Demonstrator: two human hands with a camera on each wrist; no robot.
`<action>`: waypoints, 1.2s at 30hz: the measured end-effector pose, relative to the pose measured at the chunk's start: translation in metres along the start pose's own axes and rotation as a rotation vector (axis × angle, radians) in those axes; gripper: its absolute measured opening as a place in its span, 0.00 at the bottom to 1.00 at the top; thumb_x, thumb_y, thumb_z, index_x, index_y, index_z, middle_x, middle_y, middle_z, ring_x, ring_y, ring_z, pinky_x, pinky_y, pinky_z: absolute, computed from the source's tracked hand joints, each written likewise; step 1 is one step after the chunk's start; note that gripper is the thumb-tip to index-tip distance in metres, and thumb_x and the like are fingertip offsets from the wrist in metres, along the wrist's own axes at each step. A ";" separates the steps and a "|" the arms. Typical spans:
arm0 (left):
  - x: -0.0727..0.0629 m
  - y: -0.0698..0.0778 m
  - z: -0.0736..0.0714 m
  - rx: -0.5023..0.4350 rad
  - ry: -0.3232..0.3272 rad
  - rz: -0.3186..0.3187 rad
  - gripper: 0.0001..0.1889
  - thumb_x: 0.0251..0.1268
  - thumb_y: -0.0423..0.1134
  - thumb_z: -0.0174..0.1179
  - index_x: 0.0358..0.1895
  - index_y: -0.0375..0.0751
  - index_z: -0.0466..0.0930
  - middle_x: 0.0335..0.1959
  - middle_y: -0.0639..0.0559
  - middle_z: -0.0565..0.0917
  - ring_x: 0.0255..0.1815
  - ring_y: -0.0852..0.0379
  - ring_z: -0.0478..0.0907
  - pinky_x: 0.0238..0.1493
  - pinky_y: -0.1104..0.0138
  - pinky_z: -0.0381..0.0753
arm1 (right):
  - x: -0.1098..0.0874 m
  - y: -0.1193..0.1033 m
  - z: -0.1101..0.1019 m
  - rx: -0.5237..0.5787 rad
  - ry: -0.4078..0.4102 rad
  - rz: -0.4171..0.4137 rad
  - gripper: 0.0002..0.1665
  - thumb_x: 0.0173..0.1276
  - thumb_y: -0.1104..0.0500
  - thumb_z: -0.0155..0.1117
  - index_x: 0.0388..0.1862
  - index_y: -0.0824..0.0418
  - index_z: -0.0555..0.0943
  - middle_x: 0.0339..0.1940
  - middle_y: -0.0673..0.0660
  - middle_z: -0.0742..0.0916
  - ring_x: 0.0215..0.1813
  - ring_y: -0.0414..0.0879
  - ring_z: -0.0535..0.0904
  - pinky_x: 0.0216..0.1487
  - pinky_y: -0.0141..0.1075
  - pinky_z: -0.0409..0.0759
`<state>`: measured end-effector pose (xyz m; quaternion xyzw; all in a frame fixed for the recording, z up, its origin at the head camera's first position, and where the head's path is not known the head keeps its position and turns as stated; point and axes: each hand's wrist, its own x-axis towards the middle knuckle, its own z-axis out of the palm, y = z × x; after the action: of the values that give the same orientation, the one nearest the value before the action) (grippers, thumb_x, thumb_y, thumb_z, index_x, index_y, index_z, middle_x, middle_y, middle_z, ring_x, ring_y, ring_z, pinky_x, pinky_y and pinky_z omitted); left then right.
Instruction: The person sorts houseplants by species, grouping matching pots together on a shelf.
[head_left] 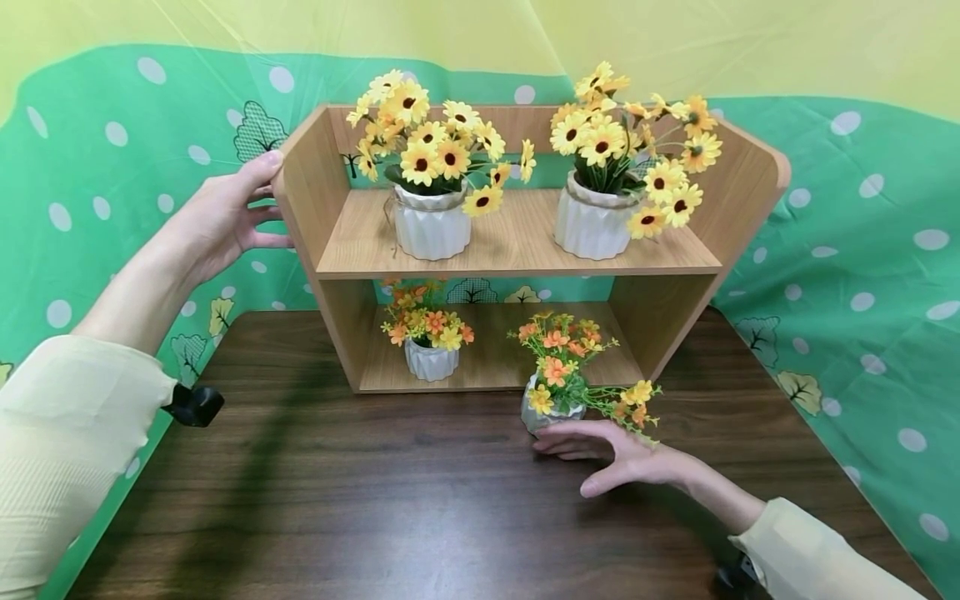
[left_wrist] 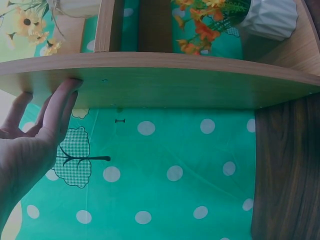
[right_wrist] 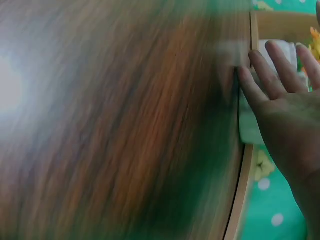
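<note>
My left hand [head_left: 232, 208] touches the left side panel of a two-tier wooden shelf [head_left: 517, 271] near its upper front edge. In the left wrist view its straight fingers [left_wrist: 62, 107] press on the panel's outer face. At the front of the lower tier, on the right, stands a slightly tilted white pot [head_left: 531, 414] with orange and yellow flowers [head_left: 557, 371]. My right hand [head_left: 611, 454] reaches to this pot's front, fingers extended and thumb spread away. The right wrist view shows those fingers spread in front of the white pot.
Two white pots of yellow daisies, one left [head_left: 432, 223] and one right [head_left: 592, 221], stand on the upper tier. A smaller pot [head_left: 432, 361] with orange flowers sits lower left. The shelf stands on a dark wooden table [head_left: 420, 492] before a green dotted cloth [head_left: 847, 250].
</note>
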<state>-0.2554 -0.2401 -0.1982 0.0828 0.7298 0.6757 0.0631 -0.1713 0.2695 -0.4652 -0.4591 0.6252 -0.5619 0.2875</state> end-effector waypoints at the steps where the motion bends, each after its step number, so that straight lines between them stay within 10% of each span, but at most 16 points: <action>1: 0.000 0.000 0.000 0.001 0.000 0.000 0.35 0.75 0.59 0.56 0.80 0.56 0.61 0.78 0.50 0.60 0.71 0.45 0.67 0.41 0.62 0.92 | -0.003 -0.001 -0.003 0.003 0.001 0.004 0.46 0.66 0.77 0.64 0.80 0.74 0.56 0.74 0.80 0.69 0.79 0.58 0.70 0.80 0.42 0.70; 10: 0.000 0.000 -0.001 -0.006 0.002 0.000 0.35 0.76 0.59 0.56 0.80 0.56 0.60 0.78 0.50 0.60 0.70 0.46 0.68 0.41 0.62 0.92 | -0.024 -0.009 -0.017 -0.014 0.094 0.145 0.34 0.68 0.78 0.60 0.74 0.73 0.67 0.69 0.78 0.75 0.73 0.59 0.76 0.75 0.40 0.75; 18: 0.000 -0.001 -0.001 -0.035 0.000 -0.003 0.35 0.76 0.58 0.57 0.80 0.54 0.61 0.78 0.50 0.61 0.69 0.46 0.69 0.42 0.61 0.92 | -0.033 -0.010 -0.021 -0.196 0.338 0.280 0.22 0.68 0.71 0.68 0.60 0.69 0.77 0.60 0.71 0.81 0.63 0.57 0.83 0.65 0.39 0.83; 27: 0.000 0.000 -0.001 -0.036 -0.001 -0.001 0.34 0.76 0.58 0.57 0.80 0.54 0.61 0.77 0.50 0.61 0.70 0.46 0.68 0.42 0.61 0.92 | -0.026 -0.008 -0.022 -0.335 0.533 0.326 0.37 0.66 0.62 0.74 0.70 0.63 0.67 0.69 0.73 0.72 0.58 0.70 0.84 0.50 0.35 0.88; 36: 0.000 -0.001 0.000 -0.038 -0.005 0.003 0.34 0.76 0.57 0.57 0.80 0.54 0.61 0.78 0.49 0.60 0.71 0.44 0.67 0.42 0.61 0.92 | -0.016 -0.004 -0.025 -0.622 0.623 0.338 0.49 0.62 0.57 0.78 0.78 0.57 0.64 0.74 0.63 0.75 0.74 0.61 0.70 0.67 0.42 0.75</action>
<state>-0.2558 -0.2405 -0.1988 0.0842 0.7164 0.6895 0.0653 -0.1861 0.2950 -0.4590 -0.2246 0.8863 -0.4043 0.0224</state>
